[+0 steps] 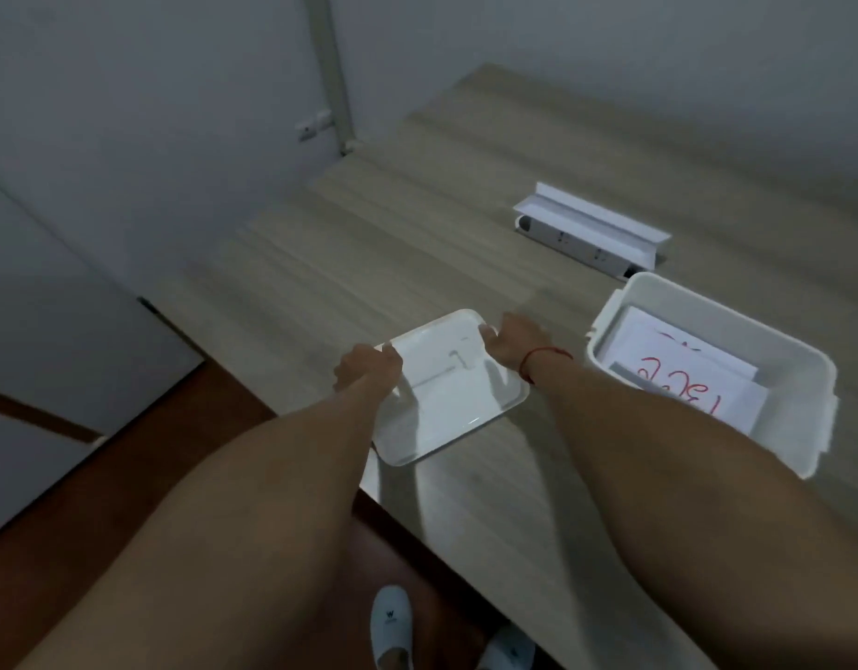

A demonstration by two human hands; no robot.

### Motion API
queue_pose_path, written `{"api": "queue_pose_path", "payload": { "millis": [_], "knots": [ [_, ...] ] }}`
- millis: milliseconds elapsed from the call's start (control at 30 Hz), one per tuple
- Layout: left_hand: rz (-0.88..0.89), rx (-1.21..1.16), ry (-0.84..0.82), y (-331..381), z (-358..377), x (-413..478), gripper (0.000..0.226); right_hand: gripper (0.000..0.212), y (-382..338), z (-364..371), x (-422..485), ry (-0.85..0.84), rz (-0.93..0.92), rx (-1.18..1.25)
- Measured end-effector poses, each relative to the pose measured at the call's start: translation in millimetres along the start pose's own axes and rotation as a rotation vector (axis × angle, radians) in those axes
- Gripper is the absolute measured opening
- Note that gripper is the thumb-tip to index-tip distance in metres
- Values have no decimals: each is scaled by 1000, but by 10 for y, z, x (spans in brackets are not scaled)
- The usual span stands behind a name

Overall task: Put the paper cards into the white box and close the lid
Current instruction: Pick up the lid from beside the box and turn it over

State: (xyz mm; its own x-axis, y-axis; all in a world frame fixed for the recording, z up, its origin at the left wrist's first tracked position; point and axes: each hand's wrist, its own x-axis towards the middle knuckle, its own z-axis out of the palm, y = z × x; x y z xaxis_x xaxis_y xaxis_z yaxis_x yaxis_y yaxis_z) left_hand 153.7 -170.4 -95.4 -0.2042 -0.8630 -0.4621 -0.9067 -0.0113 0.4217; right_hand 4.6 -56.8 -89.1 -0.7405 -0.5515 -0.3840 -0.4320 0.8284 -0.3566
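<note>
A white plastic lid (453, 396) lies near the table's front left edge, its underside facing up. My left hand (366, 369) grips its left rim and my right hand (514, 343) grips its far right corner. To the right stands the open white box (799, 350). Inside it lie paper cards (683, 374), the top one marked with red handwriting. My right forearm crosses in front of the box's near left side.
A long white power strip holder (593, 229) lies farther back on the wooden table (417, 224). The table's left edge runs diagonally beside a white wall and cabinet. My feet in white slippers (393, 626) show below on the brown floor.
</note>
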Motion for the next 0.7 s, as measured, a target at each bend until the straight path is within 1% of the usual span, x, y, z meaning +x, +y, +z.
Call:
{"api": "queue_pose_path", "payload": {
  "millis": [100,200,267,367,400,500,600,633,700],
  "knots": [
    [-104,-34,27,-249,134,-29,64,66,115,263,44,-70,34,7],
    [-217,-169,61,-386,252,-63,70,76,77,464,58,-97,76,80],
    [-222,-239,66,-413,297,-81,66,76,1,528,18,-68,88,128],
    [-203,-255,82,-408,313,-102,59,69,-7,577,9,41,140,140],
    [-202,-254,87,-403,313,-113,58,70,3,585,5,53,169,138],
    [-230,-268,73,-375,305,-111,59,77,51,628,37,4,221,217],
    [-322,-273,28,-367,269,-110,64,77,74,622,6,11,294,265],
    [-353,-278,34,-371,252,-124,67,77,73,602,-27,17,335,262],
    [-378,-320,109,-360,177,-158,71,78,4,520,-121,-19,385,288]
  ]
}}
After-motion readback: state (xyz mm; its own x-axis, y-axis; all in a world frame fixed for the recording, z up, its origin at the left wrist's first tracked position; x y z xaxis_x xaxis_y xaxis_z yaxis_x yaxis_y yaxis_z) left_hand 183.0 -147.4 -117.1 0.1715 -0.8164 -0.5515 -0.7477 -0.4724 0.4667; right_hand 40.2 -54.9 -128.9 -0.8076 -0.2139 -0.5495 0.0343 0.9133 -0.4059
